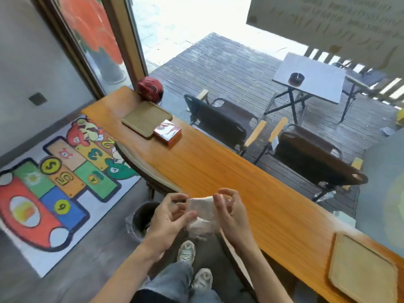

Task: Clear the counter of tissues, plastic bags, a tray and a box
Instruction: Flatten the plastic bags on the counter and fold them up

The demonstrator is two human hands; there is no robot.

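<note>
Grip: both hands, left [169,217] and right [229,213], pinch a crumpled bag [202,215] off the counter [218,171] edge, beside the bin [142,217]; advised: ball it tight, drop it squarely in; tray [146,118], box [168,132] remain.

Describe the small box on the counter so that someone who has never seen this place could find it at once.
Follow the long orange wooden counter toward its far end by the window. There a flat wooden tray lies, and the box sits right at that tray's near corner. It is the only thick block there, orange-sided with a shiny red and white top, unlike the flat plain tray.
</note>
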